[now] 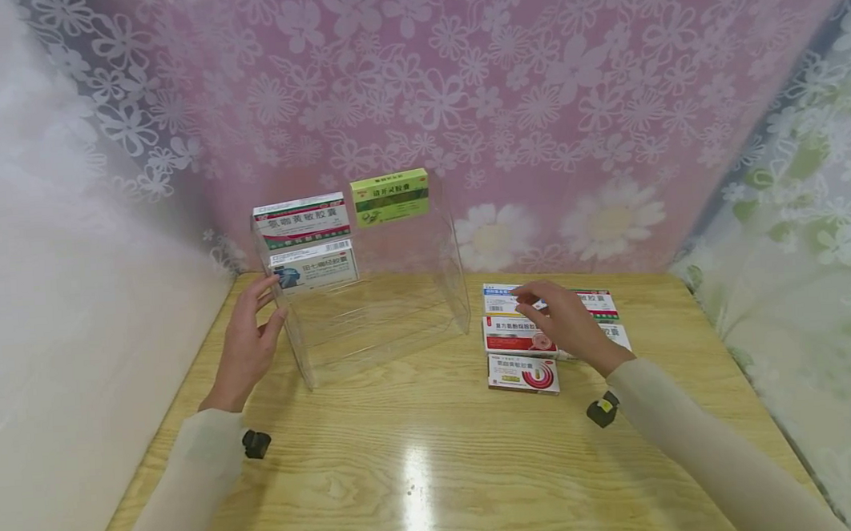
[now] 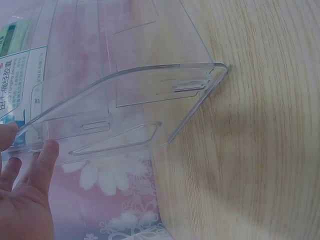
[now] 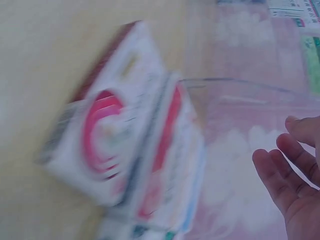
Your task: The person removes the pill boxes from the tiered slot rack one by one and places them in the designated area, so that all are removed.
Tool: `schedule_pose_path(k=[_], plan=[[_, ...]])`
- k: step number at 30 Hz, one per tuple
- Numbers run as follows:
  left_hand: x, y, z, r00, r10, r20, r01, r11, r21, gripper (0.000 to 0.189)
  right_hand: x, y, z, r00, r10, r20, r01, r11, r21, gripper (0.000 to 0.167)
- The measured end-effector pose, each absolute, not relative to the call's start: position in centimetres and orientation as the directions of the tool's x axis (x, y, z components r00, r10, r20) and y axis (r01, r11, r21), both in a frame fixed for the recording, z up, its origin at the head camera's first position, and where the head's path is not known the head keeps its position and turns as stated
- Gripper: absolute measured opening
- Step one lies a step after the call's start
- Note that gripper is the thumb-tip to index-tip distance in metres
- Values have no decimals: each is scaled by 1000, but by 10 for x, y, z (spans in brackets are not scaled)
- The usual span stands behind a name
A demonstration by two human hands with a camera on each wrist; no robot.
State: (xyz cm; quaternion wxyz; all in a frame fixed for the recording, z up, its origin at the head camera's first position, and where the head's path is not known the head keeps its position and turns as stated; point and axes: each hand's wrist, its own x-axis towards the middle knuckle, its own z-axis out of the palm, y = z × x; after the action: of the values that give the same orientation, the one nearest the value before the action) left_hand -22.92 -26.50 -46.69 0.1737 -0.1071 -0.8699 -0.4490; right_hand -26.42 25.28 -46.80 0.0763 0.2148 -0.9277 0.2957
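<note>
My left fingers are touching the left side panel of a clear rack that is standing toward the back of the desk; I cannot tell whether they are pinching it. My right fingers are hovering, bent and apart with nothing between them, over a group of medicine boxes right of the rack. Three boxes are sitting in the rack: a red-and-green box upper left, a yellow-green box upper right, a blue-and-white box below the first. In the group, a red-banded box is lying between a blue-striped box and a pink-ringed box, so closely that pinching one might drag its neighbour askew. The rack is looking light; a hard push from my left could slide it or shake boxes loose. Its see-through right edge could be catching anything carried across. Behind, floral cloth is limiting room; the desk's left edge is running near my left sleeve; toward me, wide desk is leaving space for moving.
</note>
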Motion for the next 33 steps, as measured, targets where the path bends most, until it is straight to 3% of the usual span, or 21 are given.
schedule_pose_path(k=[15,33], plan=[[-230,-265,-469,-916,35,400,347,569,745,57,-321,124,-403,-808,-455,374,-587,560,-585,34],[-227,-262,-463,-907,31,419,358,578,733,58,-335,20,-384,-822,-493,286,-510,412,-755,51]])
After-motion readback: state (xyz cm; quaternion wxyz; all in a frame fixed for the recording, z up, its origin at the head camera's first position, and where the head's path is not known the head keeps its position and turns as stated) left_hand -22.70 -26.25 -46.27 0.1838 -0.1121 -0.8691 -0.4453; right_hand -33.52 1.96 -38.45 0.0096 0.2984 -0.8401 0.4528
